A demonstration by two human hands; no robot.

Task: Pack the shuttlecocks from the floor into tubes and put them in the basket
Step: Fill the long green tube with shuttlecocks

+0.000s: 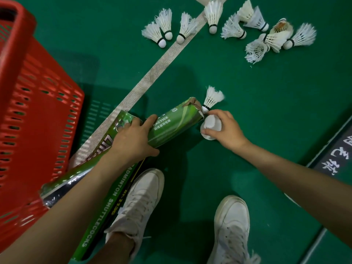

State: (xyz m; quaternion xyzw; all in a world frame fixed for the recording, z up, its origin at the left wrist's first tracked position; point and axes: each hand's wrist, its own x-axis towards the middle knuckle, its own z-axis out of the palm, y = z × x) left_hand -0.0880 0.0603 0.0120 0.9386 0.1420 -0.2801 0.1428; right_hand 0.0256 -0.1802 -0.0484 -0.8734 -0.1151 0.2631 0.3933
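White lace-up sneakers are planted on the green court floor at the bottom of the view, and both bare forearms are extended above them. A green printed cardboard tube is held tilted by the left hand, whose grip is wrapped around its middle. The tube's torn far mouth is turned toward the right hand. The grip of the right hand is curled around a white rounded object just beside that mouth; whether it is a shuttlecock seen end-on or a cap cannot be told. One white feathered shuttlecock is positioned at the fingertips, cork toward the mouth; whether it is also pinched cannot be determined. A second green tube printed with lettering and a third green-and-black tube are laid on the floor beneath the left forearm, just beside the red perforated plastic basket. No tube is seen inside the basket, though its interior is largely hidden. About a dozen loose white shuttlecocks are scattered well apart from the hands, around the pale court line. The task is judged to be at an early stage: most shuttlecocks are left to be loaded, and no tube has been placed in the basket.
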